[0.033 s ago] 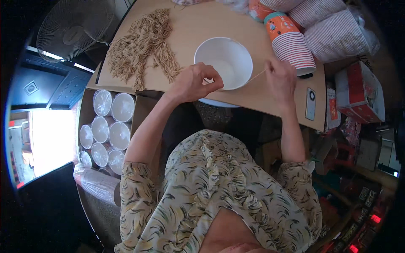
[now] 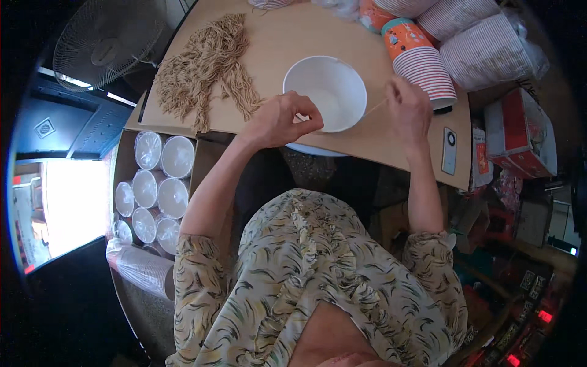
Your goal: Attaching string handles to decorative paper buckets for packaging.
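A white round tub (image 2: 306, 76) stands open-topped at the table's front edge. My left hand (image 2: 282, 120) is over its near left rim, thumb and forefinger pinched together; what they hold, if anything, is hidden. To the right of the tub, my right hand (image 2: 411, 110) is closed on a thin tan cord (image 2: 377, 108), which runs taut down toward the tub's right side. Where the cord's other end goes does not show. A loose heap of similar tan cords (image 2: 205, 70) lies on the table to the left.
The brown table (image 2: 275, 37) also carries a stack of striped cups (image 2: 425, 70), bagged stacks (image 2: 486, 52) and a phone (image 2: 449, 151). Wrapped white tubs (image 2: 173, 197) fill a carton at the left. A fan (image 2: 107, 49) stands far left, a red-and-white box (image 2: 520, 131) right.
My right hand has shifted slightly, its fingers a little higher, with the cord still in them. The tub has moved very slightly; my left hand is nearly unchanged.
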`<state>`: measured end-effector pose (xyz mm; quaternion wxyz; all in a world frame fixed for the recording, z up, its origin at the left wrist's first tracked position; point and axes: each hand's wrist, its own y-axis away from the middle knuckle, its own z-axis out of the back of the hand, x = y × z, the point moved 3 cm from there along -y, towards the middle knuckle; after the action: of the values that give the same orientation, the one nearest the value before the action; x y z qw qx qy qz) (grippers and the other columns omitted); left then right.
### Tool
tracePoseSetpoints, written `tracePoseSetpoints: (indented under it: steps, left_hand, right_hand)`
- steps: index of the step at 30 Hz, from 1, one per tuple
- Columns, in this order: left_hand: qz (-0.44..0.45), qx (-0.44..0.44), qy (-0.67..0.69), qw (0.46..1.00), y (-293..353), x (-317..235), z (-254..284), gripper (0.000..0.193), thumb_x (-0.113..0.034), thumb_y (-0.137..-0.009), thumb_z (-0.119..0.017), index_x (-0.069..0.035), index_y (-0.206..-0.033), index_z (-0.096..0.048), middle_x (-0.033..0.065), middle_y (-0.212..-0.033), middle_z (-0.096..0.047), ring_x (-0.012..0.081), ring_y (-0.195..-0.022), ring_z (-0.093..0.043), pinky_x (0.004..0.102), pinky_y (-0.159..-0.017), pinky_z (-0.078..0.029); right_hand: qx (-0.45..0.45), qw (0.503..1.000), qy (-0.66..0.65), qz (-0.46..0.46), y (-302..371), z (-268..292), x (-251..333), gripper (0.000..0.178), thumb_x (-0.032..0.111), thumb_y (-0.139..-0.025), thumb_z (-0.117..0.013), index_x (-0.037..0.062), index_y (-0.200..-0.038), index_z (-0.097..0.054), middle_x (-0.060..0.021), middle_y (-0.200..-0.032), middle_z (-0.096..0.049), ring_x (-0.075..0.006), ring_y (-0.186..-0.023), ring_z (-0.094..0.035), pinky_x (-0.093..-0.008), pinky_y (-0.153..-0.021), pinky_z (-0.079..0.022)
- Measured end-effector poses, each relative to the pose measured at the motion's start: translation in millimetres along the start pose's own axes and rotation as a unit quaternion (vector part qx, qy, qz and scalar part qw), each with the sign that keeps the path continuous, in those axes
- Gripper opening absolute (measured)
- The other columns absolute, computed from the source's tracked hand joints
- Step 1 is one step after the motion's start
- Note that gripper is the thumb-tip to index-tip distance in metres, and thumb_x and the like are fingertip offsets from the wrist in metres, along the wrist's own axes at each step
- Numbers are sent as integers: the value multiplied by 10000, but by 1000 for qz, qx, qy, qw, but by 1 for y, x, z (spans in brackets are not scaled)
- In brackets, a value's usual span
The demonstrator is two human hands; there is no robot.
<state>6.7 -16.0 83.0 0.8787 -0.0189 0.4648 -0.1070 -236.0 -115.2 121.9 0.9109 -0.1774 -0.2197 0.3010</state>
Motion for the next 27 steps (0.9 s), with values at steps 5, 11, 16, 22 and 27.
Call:
tracePoseSetpoints:
  steps: [5, 11, 16, 22, 27]
  left_hand:
    - [-27, 97, 48, 994, -7, -4, 9, 140, -180, -901, -717, -49, -938, -749, 101, -881, -740, 216, -861, -705, 357, -753, -543]
    - [42, 88, 316, 944, 0, -5, 17, 261, -305, -1054, -554, -66, -1100, -645, 46, -1135, -719, 106, -1043, -645, 239, -739, -519]
    - [70, 28, 463, 883, 0, -3, 2, 287, -308, -1067, -525, -58, -1194, -587, 103, -1144, -714, 155, -1054, -685, 232, -769, -549]
    - [112, 57, 445, 887, -7, -3, -6, 280, -291, -1059, -545, -36, -1157, -608, 102, -1009, -731, 118, -877, -703, 197, -650, -493]
    - [109, 36, 506, 855, -10, 8, -9, 289, -249, -1046, -575, 21, -1120, -648, 100, -947, -730, 115, -813, -703, 186, -619, -532]
  right_hand:
    - [-63, 979, -194, -1, -26, 11, 21, 128, 49, -883, -698, 51, -1010, -684, -114, -908, -695, -271, -810, -689, -356, -645, -536]
    - [-24, 947, -230, 224, -24, 16, 69, 228, -70, -867, -643, 23, -1073, -671, -129, -993, -692, -288, -867, -695, -354, -728, -554]
    - [58, 938, -260, 219, -35, 16, 91, 264, -94, -891, -564, 17, -1110, -663, -145, -1015, -692, -289, -917, -702, -346, -789, -561]
    - [91, 914, -376, 127, -53, -18, 76, 288, -60, -950, -524, -21, -1209, -644, -136, -1094, -711, -218, -1009, -709, -318, -871, -561]
    - [179, 918, -352, 37, -44, -32, 60, 248, -6, -969, -556, -31, -1204, -634, -144, -1074, -719, -215, -982, -724, -319, -868, -570]
